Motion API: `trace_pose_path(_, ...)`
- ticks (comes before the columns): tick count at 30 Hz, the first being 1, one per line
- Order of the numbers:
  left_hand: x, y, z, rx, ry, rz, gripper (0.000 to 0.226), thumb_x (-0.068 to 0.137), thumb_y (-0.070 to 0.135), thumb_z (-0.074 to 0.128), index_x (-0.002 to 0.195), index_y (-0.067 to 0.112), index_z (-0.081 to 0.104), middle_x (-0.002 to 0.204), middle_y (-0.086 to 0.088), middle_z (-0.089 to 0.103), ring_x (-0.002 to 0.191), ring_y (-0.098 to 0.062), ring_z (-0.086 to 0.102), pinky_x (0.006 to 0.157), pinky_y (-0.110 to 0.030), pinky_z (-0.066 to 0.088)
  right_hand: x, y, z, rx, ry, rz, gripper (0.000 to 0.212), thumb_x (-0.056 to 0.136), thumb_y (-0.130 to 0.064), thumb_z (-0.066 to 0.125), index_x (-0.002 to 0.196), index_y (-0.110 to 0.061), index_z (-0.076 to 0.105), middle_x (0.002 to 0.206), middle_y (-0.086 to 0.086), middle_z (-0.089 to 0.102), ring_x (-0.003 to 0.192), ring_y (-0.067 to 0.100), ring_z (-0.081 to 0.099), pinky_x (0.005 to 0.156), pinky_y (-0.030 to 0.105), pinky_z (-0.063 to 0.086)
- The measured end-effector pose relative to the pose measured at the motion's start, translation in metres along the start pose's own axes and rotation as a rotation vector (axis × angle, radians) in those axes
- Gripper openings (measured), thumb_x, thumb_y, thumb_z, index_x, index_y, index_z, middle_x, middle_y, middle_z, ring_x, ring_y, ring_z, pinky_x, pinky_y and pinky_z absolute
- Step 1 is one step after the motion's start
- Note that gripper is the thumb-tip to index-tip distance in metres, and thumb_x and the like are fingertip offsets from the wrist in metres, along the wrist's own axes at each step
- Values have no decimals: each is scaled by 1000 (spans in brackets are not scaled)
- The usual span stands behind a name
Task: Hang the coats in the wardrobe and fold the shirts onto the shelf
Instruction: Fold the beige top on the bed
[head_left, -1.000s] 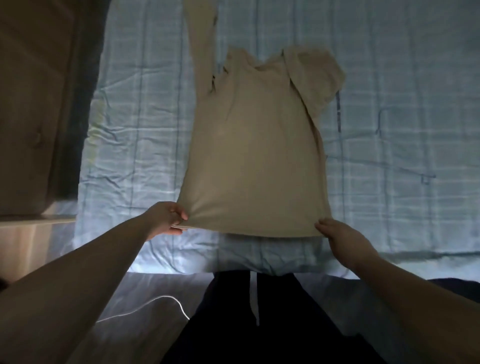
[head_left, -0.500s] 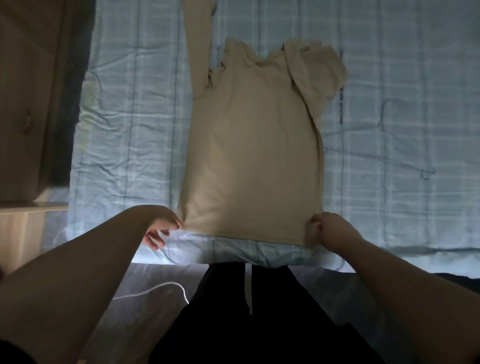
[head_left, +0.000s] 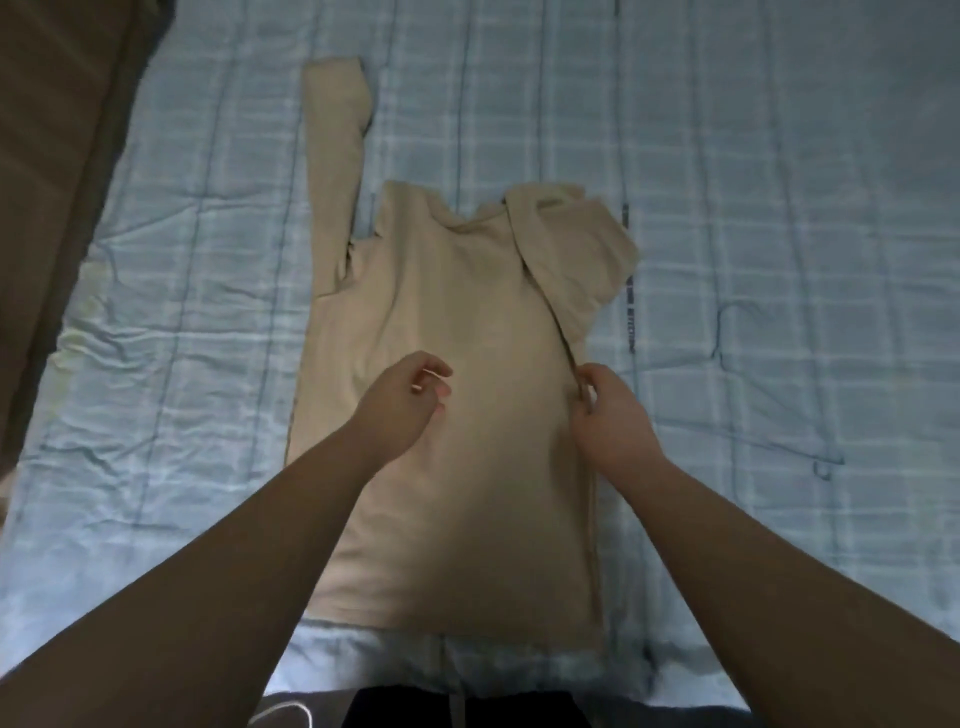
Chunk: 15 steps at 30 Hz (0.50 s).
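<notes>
Two hands over the shirt, mid-body. Right hand (head_left: 610, 415) pinches the shirt's right edge, at the fold line just below the tucked-in sleeve, fingers curled onto the fabric. Left hand (head_left: 410, 397) hovers over the middle of the torso, fingers loosely curled, nothing in them; can't tell if the fingertips touch the cloth.

Beige long-sleeved shirt (head_left: 467, 467) lies flat on the bed (head_left: 779, 156), hem toward the person, collar away. Right sleeve (head_left: 576, 254) is folded in across the shoulder. Left sleeve (head_left: 335, 171) is stretched straight up, away from the person, beside the collar.

Bed cover is pale blue plaid, wrinkled on the left. Thin wire hanger (head_left: 769, 405) lies on the cover right of the shirt, apart from it. Wooden furniture (head_left: 57, 156) runs along the left edge. White cable (head_left: 291, 712) at the bottom edge, near the person's dark clothing (head_left: 457, 712).
</notes>
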<state>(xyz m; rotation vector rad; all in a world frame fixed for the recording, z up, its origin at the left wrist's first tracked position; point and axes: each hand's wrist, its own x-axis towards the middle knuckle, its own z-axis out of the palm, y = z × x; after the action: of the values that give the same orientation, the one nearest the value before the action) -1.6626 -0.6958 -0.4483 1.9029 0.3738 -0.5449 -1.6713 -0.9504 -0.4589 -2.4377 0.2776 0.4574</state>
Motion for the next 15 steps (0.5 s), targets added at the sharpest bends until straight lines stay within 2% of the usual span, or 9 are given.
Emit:
trace_pose_path(2, 14, 9, 25, -89, 29, -6, 46, 84, -15, 38, 92, 23, 62, 80, 0, 66, 62, -13, 61, 61, -26, 49, 20, -1, -5, 65, 25, 7, 38, 95, -13, 53, 133, -12, 53, 129, 9, 59, 122, 25, 53, 100, 30, 38)
trace_pose_path(5, 41, 29, 52, -255, 130, -32, 44, 85, -18, 37, 94, 18, 60, 86, -8, 63, 69, -26, 60, 53, -25, 49, 60, -5, -16, 102, 64, -34, 39, 96, -19, 54, 134, -19, 52, 131, 1, 58, 123, 20, 52, 103, 30, 38)
trace_pose_path(7, 66, 36, 64, -321, 188, -24, 43, 85, -17, 39, 96, 19, 59, 90, -9, 62, 70, -23, 61, 54, -25, 50, 92, -9, -19, 119, 105, -79, 38, 96, -23, 54, 134, -22, 53, 131, -2, 58, 123, 18, 52, 104, 31, 40)
trace_pose_path(11, 113, 36, 75, -432, 256, -8, 39, 85, -12, 44, 99, 22, 58, 94, -7, 64, 71, -18, 65, 60, -34, 51, 153, -28, -9, 159, 167, -207, 42, 95, -27, 57, 135, -20, 50, 134, -1, 54, 124, 16, 50, 106, 32, 39)
trace_pose_path(13, 130, 36, 77, -425, 267, 11, 38, 86, -10, 47, 99, 24, 58, 96, -4, 63, 73, -16, 64, 60, -34, 51, 183, -39, 6, 59, 184, -273, 50, 91, -37, 61, 135, -19, 46, 130, 2, 54, 118, 20, 51, 101, 34, 41)
trace_pose_path(15, 144, 33, 78, -392, 263, 37, 37, 86, -8, 51, 97, 27, 57, 97, -2, 62, 77, -15, 63, 62, -31, 52, 208, -46, 24, -106, 159, -266, 55, 88, -44, 62, 134, -20, 44, 126, 3, 54, 112, 24, 53, 96, 42, 46)
